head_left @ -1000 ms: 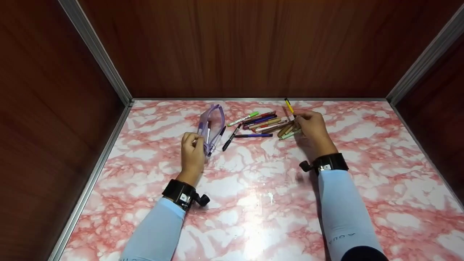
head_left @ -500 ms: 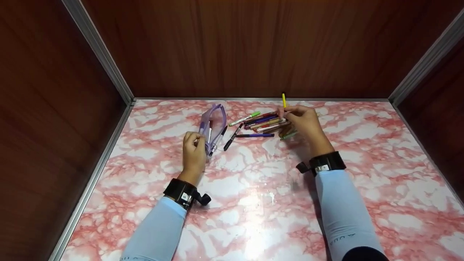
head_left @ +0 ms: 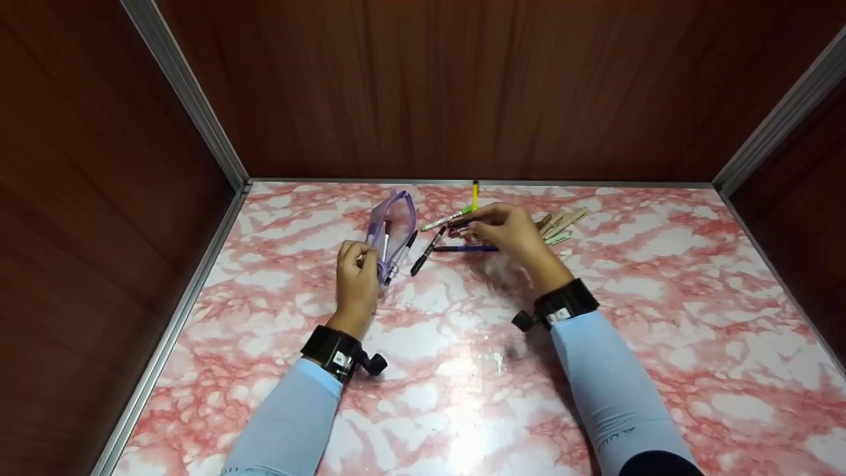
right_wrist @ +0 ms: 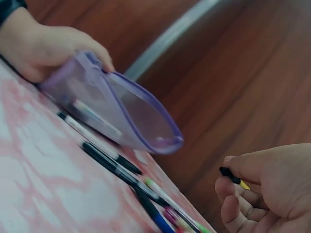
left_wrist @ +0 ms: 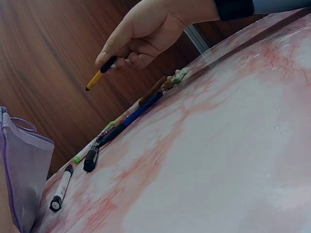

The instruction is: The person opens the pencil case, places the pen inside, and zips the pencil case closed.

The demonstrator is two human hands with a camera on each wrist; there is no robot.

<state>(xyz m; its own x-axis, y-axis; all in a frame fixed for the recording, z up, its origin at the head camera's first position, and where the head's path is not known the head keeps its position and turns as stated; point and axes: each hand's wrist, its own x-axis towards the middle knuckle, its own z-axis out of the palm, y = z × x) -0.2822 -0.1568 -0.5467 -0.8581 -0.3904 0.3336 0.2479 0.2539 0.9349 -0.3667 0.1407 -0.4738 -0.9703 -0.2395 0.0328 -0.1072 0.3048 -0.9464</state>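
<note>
My left hand (head_left: 357, 281) grips the near end of a purple mesh zip pouch (right_wrist: 129, 104), whose mouth gapes open. A white pen (right_wrist: 97, 118) shows inside through the mesh. To the pouch's right, above the table, my right hand (head_left: 519, 237) pinches a yellow pen with black ends (left_wrist: 97, 77) between thumb and fingers. Below that hand lies a pile of pens, partly hidden by it in the head view. A white marker with black ends (left_wrist: 61, 189) lies right beside the pouch, and a black pen (head_left: 427, 252) lies next to it.
A blue pen (head_left: 466, 248) and a green-capped white pen (head_left: 444, 219) lie by the pile. Several tan and pale green pens (head_left: 562, 225) fan out at its right. Wooden panels (head_left: 462, 86) with metal edging enclose the red-and-white marbled table (head_left: 423, 383).
My right hand has moved left with the yellow pen, from the pile's right end toward the pouch, uncovering the tan pens. My left hand keeps holding the pouch in place.
</note>
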